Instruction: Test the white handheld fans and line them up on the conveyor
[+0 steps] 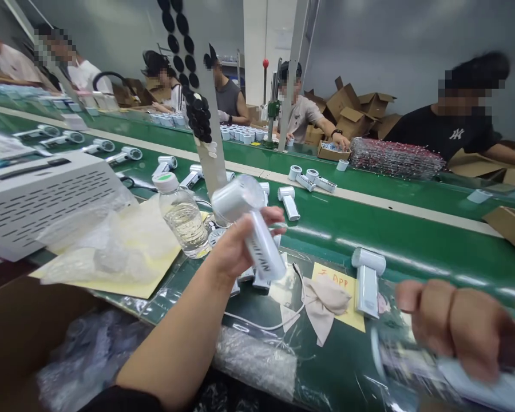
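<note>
The left hand (234, 249) was raised over the near edge of the green conveyor belt (395, 240), holding a white handheld fan (239, 199) clear of the belt surface. Its round head pointed up and to the left. The fingers (271, 215) were curled around the cylindrical handle and closed together, and the thumb could not be made out.

The right hand (452, 326) was at the lower right of the view, with its fingers (467, 332) curled and pressed together, knuckles uppermost. It was over a blurred white item (412, 360). Motion blur prevented identification of the item and confirmation of the exact grip.

Between the hands, a second white fan (368, 280) stood upright on the belt beside a yellow note (341, 280) marked "APP". A beige cloth (324, 303) lay partly over that note, and a white cable (266, 326) ran along the belt near a piece of bubble wrap (255, 360). An upright water bottle (182, 220), partly filled with clear liquid, appeared just left of the raised fan. A white vented machine (47, 194) occupied the left side. A co-worker in a black T-shirt (446, 131) was working across the belt.
</note>
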